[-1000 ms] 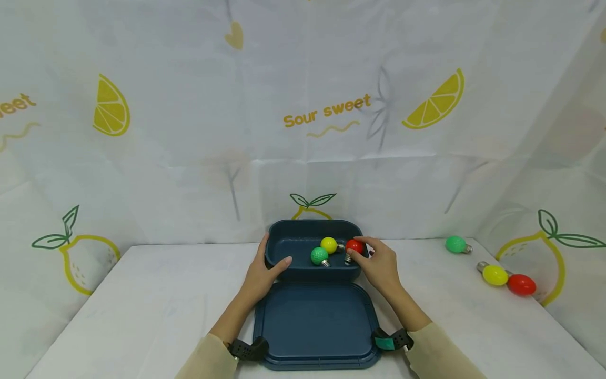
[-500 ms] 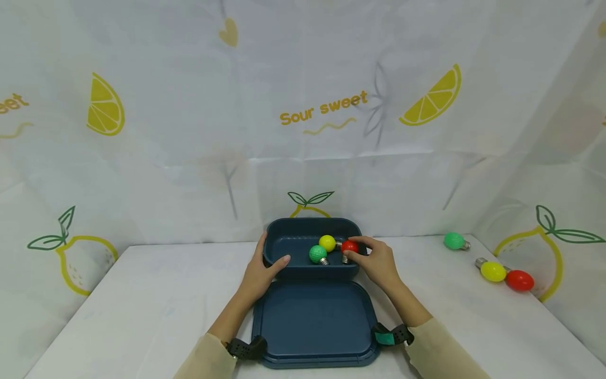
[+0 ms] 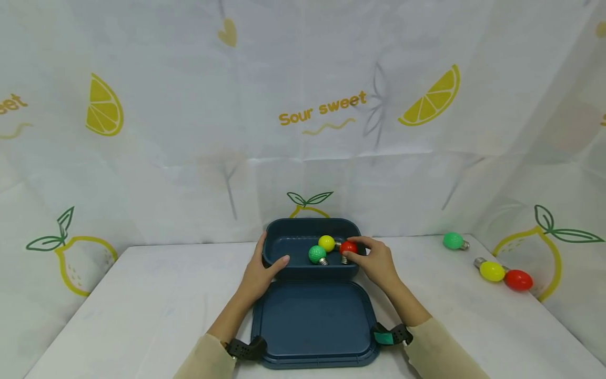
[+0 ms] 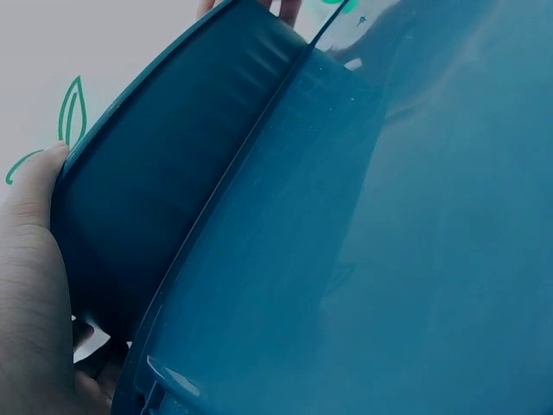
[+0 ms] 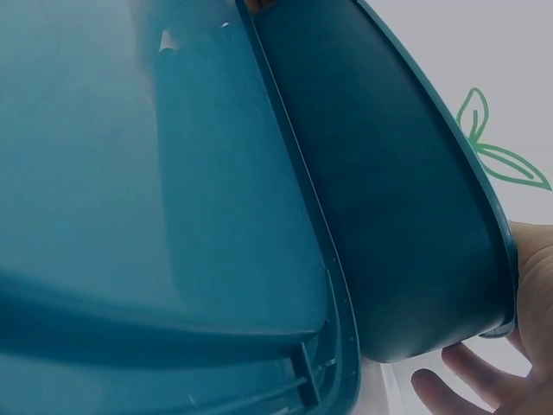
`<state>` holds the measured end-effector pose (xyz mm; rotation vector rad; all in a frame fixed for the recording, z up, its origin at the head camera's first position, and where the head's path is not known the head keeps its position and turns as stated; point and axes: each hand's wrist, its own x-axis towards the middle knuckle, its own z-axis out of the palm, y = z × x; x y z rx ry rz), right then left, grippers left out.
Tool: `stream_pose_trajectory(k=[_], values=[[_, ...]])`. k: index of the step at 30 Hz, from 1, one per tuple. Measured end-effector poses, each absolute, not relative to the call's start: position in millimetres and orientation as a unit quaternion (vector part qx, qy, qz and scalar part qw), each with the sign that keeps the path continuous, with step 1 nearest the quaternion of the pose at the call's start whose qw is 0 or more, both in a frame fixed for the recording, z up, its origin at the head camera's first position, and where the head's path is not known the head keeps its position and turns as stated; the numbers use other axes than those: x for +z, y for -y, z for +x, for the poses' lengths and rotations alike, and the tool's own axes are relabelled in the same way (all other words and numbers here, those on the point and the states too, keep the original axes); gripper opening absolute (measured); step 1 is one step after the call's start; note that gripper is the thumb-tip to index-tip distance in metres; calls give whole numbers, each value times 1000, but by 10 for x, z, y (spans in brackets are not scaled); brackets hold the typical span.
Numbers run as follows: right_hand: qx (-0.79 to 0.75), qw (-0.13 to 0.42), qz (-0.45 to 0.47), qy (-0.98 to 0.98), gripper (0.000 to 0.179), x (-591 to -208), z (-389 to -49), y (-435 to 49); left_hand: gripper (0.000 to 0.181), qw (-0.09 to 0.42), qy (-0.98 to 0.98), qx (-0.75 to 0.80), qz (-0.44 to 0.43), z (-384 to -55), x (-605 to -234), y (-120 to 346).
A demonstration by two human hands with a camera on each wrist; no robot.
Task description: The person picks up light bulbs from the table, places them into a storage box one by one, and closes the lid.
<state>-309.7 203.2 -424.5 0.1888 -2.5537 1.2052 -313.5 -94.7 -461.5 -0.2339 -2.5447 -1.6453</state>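
I have room in the left half of the box [image 3: 295, 246], between the left hand [image 3: 257, 275] and the green bulb [image 3: 315, 253]. Its right end is crowded: yellow bulb [image 3: 326, 242], red bulb [image 3: 349, 248], right hand [image 3: 379, 263]. The lid [image 3: 314, 323] lies just in front; the backdrop [image 3: 189, 126] walls off the rear (three more bulbs [image 3: 492, 271] dot the worktop's [image 3: 142, 310] right side).

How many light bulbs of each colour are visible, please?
Green: 2 (green light bulb in the dark blue box, second green bulb on the table)
Yellow: 2 (yellow light bulb in the box, second yellow bulb on the table)
Red: 2 (red light bulb pinched by the right hand, second red bulb on the table)
Total: 6 light bulbs
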Motion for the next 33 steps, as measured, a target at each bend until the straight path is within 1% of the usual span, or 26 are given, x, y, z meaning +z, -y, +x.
stream_pose_trajectory(k=[33], values=[[418,149,58,894,37,-4222,-3086,-2013,97,48,835,-542,-78,-3133,-4606,947]])
